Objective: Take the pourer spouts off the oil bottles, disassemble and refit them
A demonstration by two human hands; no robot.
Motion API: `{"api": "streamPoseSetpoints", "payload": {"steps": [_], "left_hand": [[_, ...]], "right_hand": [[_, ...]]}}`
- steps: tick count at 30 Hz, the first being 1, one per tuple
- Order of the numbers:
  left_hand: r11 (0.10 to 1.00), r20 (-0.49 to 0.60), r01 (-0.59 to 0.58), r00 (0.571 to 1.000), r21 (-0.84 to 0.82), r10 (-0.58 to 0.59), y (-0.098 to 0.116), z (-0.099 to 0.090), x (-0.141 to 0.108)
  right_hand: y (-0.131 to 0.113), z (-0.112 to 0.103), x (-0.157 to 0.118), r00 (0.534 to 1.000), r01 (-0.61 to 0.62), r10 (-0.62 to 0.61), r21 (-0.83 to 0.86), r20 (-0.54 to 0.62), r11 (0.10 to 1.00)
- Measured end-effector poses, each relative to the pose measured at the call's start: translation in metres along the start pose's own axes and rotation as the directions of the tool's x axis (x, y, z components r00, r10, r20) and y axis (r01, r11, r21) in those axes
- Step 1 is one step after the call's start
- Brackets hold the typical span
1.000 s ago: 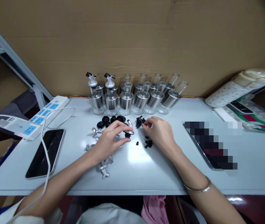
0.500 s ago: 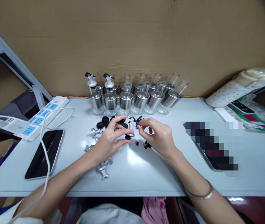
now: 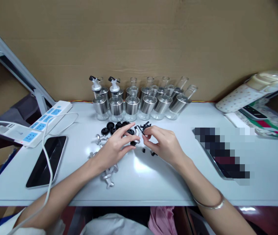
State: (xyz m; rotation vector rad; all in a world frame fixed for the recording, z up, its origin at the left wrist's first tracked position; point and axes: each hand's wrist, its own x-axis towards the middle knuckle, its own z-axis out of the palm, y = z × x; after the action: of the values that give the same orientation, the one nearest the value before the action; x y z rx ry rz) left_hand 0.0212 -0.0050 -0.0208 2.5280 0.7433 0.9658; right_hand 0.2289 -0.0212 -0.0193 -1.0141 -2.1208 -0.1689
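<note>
Between the thumb and fingers of my left hand (image 3: pixel 115 143) is a silver pourer spout (image 3: pixel 137 133) with a black stopper at its base. My right hand (image 3: pixel 162 143) pinches a small black lever (image 3: pixel 140 128) close to the top of the spout. More black levers (image 3: pixel 146 124) lie just behind my right fingertips. Black round stoppers (image 3: pixel 110 126) and silver spouts (image 3: pixel 107 178) lie loose around my left hand. Small black caps (image 3: pixel 153 153) rest under my right hand, and one cap (image 3: pixel 143 150) lies between the hands.
Several glass bottles with steel bands (image 3: pixel 132 106) stand in rows at the back; two carry pourers (image 3: pixel 114 85). On the left are a power strip (image 3: pixel 61 106), a white cable and a phone (image 3: pixel 47 163). A dotted flask (image 3: pixel 239 97) and a pixelated dark object are on the right.
My right hand has moved slightly left, bringing the black lever up to the top of the spout. My left hand still holds the spout, shifted very slightly.
</note>
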Motion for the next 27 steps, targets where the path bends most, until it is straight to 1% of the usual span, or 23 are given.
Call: {"api": "streamPoseSetpoints", "payload": {"steps": [4, 10, 15, 17, 20, 22, 27], "left_hand": [[0.998, -0.002, -0.045, 0.999, 0.044, 0.045, 0.0001, 0.0002, -0.0002], [0.996, 0.022, -0.041, 0.999, 0.074, 0.04, 0.0031, 0.0001, -0.0008], [0.997, 0.018, -0.019, 1.0, 0.068, 0.018, 0.0029, -0.0034, 0.0007], [0.998, 0.006, -0.033, 0.999, 0.053, 0.033, 0.0027, -0.0034, 0.0005], [0.998, -0.005, -0.064, 0.998, 0.027, 0.064, 0.0031, -0.0013, -0.0002], [0.997, -0.003, -0.079, 0.997, 0.014, 0.079, 0.0034, -0.0003, -0.0004], [0.997, 0.029, -0.074, 0.997, 0.008, 0.074, 0.0017, -0.0048, 0.0012]], "right_hand": [[-0.0002, -0.0011, 0.0007, 1.0, 0.026, -0.026, -0.024, 0.001, 0.999], [-0.0014, -0.0012, 0.002, 0.998, 0.067, -0.066, -0.063, 0.016, 0.996], [-0.0068, -0.0002, 0.0027, 0.993, 0.099, -0.097, -0.018, 0.061, 0.995], [-0.007, -0.0002, 0.0025, 0.997, 0.068, -0.068, -0.011, 0.031, 0.998], [-0.0048, -0.0012, 0.002, 0.997, -0.006, 0.004, -0.019, -0.073, 1.0], [-0.0034, -0.0021, 0.0018, 0.994, -0.022, 0.022, 0.0, -0.111, 1.0], [-0.0032, -0.004, 0.0016, 0.999, 0.034, -0.031, 0.079, -0.043, 0.996]]}}
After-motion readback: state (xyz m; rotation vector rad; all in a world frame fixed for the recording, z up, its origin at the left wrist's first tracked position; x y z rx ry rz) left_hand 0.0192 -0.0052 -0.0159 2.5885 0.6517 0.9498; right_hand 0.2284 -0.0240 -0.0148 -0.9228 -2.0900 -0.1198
